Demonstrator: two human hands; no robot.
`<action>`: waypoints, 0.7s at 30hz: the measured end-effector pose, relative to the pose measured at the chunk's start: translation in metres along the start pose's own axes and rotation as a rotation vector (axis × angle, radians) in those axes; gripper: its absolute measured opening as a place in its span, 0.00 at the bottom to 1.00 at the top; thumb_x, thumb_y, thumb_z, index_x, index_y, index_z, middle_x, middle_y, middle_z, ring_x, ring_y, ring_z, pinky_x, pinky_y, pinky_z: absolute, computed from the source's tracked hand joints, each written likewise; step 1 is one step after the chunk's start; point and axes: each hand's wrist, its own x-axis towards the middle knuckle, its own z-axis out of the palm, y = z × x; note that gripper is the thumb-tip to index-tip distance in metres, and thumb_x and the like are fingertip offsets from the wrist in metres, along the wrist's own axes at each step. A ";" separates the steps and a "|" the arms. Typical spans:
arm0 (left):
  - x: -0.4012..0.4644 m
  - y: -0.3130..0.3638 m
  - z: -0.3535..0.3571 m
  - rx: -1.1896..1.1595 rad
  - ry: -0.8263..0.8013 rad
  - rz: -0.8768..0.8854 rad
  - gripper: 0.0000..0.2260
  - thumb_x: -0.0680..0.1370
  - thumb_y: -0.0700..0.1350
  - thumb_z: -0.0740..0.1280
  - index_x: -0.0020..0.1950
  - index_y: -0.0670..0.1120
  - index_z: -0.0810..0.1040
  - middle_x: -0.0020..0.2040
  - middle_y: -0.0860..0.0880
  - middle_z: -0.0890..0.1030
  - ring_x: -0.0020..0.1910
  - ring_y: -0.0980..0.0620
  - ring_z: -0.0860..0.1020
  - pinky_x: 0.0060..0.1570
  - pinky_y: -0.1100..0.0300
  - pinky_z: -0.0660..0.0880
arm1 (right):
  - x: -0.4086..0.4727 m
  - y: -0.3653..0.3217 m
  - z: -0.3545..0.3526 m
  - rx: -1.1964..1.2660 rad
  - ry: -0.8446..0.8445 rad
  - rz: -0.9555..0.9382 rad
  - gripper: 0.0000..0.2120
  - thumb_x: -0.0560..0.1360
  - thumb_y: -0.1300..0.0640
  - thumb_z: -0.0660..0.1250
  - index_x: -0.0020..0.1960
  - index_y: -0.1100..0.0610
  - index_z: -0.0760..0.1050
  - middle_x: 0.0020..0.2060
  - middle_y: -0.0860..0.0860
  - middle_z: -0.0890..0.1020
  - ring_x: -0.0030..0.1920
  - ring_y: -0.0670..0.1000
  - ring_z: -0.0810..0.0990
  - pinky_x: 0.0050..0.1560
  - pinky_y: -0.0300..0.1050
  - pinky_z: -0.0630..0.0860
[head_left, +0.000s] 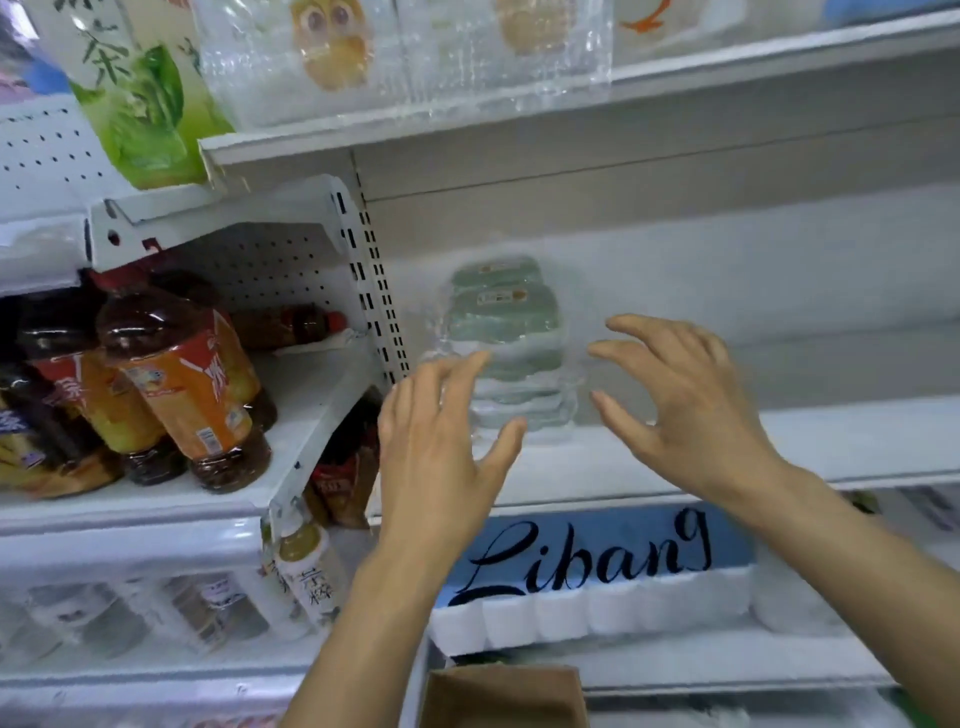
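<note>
A: Grip status?
B: None. The left hand (441, 447) and right hand (685, 410) are spread open, flanking the stack of green-and-white plastic-wrapped tissue packs (506, 343).
A: Stack location?
B: Upright at the back of the white metal shelf (831, 441).

White metal store shelves (519, 127), perforated back panel (280, 270), seemingly soft indoor light.
</note>
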 end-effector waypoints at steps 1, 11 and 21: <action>-0.013 0.006 0.003 -0.014 -0.021 0.012 0.25 0.76 0.56 0.67 0.71 0.52 0.68 0.62 0.51 0.71 0.61 0.50 0.71 0.62 0.49 0.69 | -0.018 -0.002 -0.006 -0.014 0.013 0.009 0.19 0.75 0.47 0.60 0.61 0.55 0.77 0.63 0.54 0.77 0.60 0.56 0.75 0.60 0.53 0.66; -0.082 0.079 0.076 -0.048 -0.431 0.078 0.30 0.78 0.56 0.65 0.77 0.54 0.59 0.71 0.51 0.66 0.68 0.50 0.66 0.63 0.52 0.69 | -0.167 0.065 -0.070 -0.175 -0.351 0.205 0.22 0.72 0.51 0.69 0.65 0.54 0.74 0.65 0.55 0.74 0.62 0.59 0.73 0.54 0.55 0.74; -0.163 0.290 0.228 -0.268 -0.765 0.137 0.30 0.78 0.56 0.66 0.77 0.55 0.59 0.72 0.55 0.65 0.71 0.53 0.64 0.66 0.55 0.65 | -0.347 0.261 -0.211 -0.149 -0.528 0.695 0.20 0.73 0.52 0.70 0.64 0.55 0.76 0.61 0.54 0.76 0.62 0.58 0.72 0.58 0.56 0.73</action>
